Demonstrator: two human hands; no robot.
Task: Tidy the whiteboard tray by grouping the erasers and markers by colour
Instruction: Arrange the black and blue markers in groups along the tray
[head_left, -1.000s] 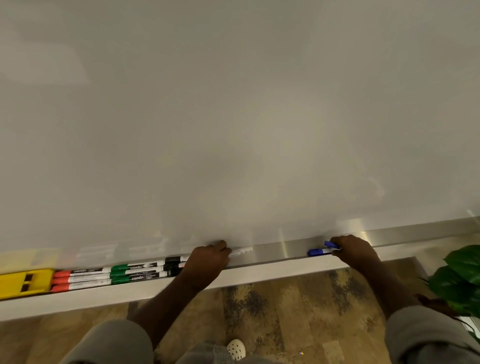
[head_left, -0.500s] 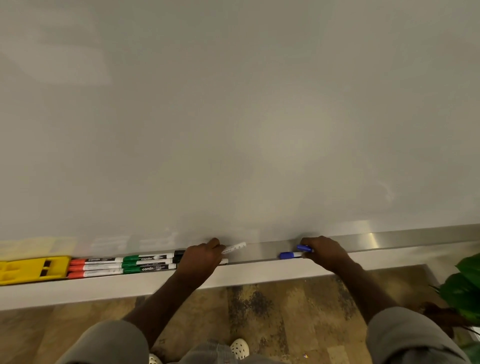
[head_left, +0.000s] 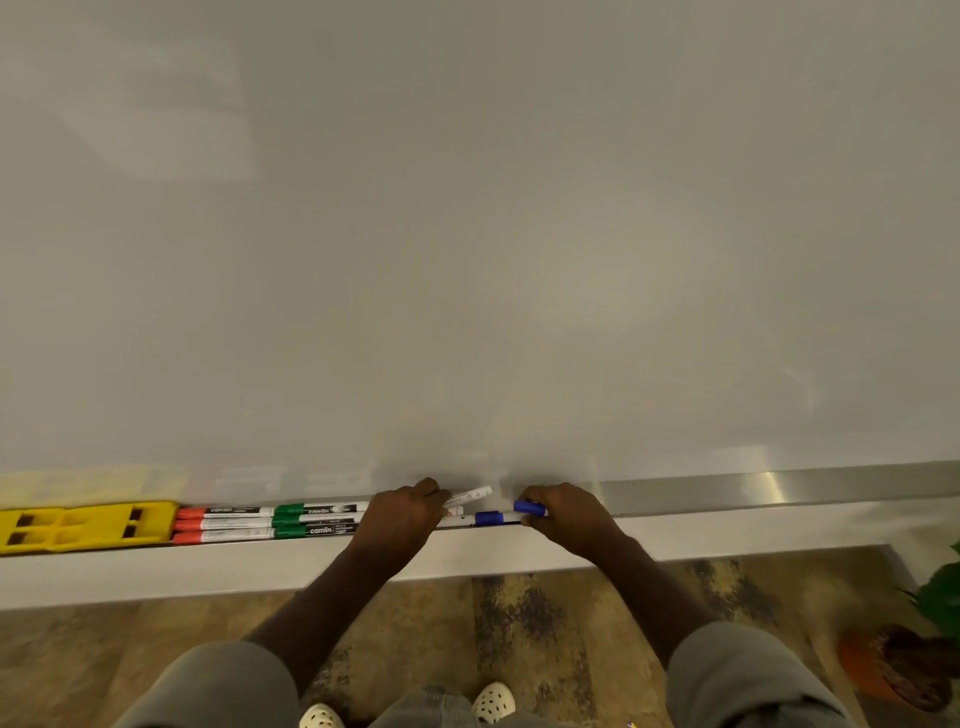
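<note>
A metal whiteboard tray (head_left: 727, 493) runs along the bottom of the board. At its left lie yellow erasers (head_left: 88, 525), then red-capped markers (head_left: 218, 524) and green-capped markers (head_left: 311, 519) in rows. My left hand (head_left: 400, 519) is closed over markers, and the white end of one marker (head_left: 470, 495) sticks out tilted upward to the right. My right hand (head_left: 566, 517) grips blue-capped markers (head_left: 501, 515), whose caps point left beside the left hand.
The white board (head_left: 467, 234) fills the upper view. Below the tray is a white ledge (head_left: 156, 577), then patterned carpet. A potted plant in an orange pot (head_left: 898, 670) stands at the lower right. My shoes show at the bottom.
My right hand has slid the blue markers left along the tray until they nearly touch my left hand. The left hand has stayed on its markers.
</note>
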